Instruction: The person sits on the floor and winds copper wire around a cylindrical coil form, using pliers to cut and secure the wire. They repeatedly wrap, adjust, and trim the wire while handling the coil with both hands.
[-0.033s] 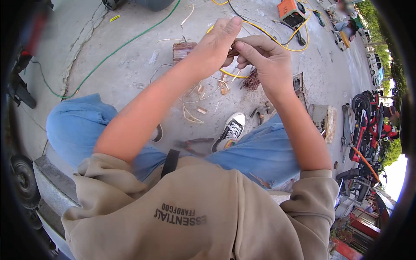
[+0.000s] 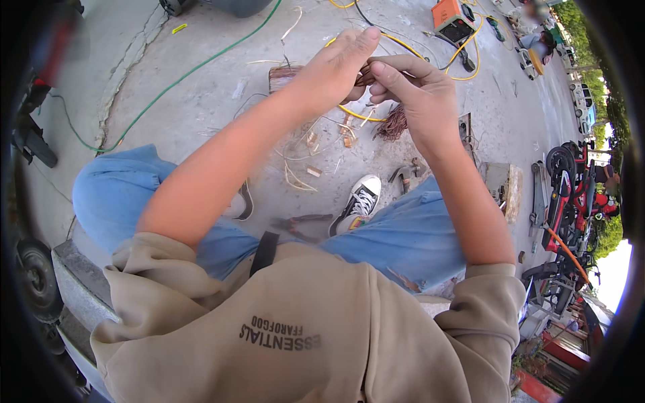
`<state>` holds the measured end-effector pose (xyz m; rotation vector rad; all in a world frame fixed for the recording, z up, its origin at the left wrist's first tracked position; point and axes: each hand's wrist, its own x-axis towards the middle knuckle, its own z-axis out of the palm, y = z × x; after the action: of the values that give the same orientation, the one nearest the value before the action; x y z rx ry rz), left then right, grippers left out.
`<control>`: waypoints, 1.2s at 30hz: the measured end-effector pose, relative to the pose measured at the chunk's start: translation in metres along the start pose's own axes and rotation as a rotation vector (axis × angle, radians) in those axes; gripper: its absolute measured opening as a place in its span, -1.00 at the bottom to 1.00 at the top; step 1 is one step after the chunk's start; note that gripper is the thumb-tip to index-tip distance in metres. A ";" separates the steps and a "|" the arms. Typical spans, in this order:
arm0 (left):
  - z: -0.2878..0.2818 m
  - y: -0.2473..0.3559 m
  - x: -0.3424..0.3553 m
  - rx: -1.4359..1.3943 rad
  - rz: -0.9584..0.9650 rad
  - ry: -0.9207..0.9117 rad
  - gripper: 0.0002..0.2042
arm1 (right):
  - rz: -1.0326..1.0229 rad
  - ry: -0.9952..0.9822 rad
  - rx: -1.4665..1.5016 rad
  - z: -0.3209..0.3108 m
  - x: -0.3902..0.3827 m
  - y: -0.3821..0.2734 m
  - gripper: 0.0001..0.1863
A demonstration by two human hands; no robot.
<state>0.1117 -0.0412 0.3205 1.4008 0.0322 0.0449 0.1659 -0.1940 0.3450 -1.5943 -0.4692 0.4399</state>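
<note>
Ahead of me, both hands meet over a small bunch of thin brown wire (image 2: pixel 363 78), its strands partly hidden by the fingers. My left hand (image 2: pixel 341 62) is closed on the bunch from the left, its thumb side uppermost. From the right, my right hand (image 2: pixel 418 82) pinches the same strands between thumb and fingers. On the ground beyond my left wrist sits a block wound with reddish-brown wire (image 2: pixel 280 77), partly covered by the arm. Below my right hand lies a loose bundle of reddish-brown wires (image 2: pixel 391 125).
Pliers (image 2: pixel 306 220) lie near my shoe (image 2: pixel 360 200), with more hand tools (image 2: pixel 403 176) to their right. Scraps and pale strips (image 2: pixel 313 171) litter the concrete. A green hose (image 2: pixel 201 64), a yellow cable (image 2: pixel 368 119) and an orange machine (image 2: pixel 451 21) are around. Motorcycles (image 2: pixel 568 195) stand right.
My left hand and forearm have shifted slightly to the right and up. My right hand has barely moved, and both still grip the wire.
</note>
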 end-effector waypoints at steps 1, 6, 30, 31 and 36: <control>-0.004 0.008 0.007 -0.012 -0.075 -0.065 -0.38 | -0.008 0.016 0.028 -0.003 0.002 -0.004 -0.76; -0.028 0.048 0.012 0.441 -0.128 -0.318 -0.54 | -0.074 0.133 0.102 -0.030 0.013 -0.020 -0.75; -0.143 0.062 -0.028 -0.027 0.092 0.685 -0.65 | 0.558 -0.091 0.587 0.083 0.009 0.109 -0.85; -0.145 0.068 -0.027 -0.071 0.105 0.707 -0.68 | 0.570 -0.085 0.672 0.103 0.009 0.117 -0.85; -0.210 0.061 -0.044 -0.241 0.185 0.587 -0.78 | 0.578 -0.134 0.885 0.194 0.016 0.136 -0.86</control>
<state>0.0564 0.1731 0.3449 1.1065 0.3729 0.5947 0.0797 -0.0312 0.1955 -0.8056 0.1197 1.0303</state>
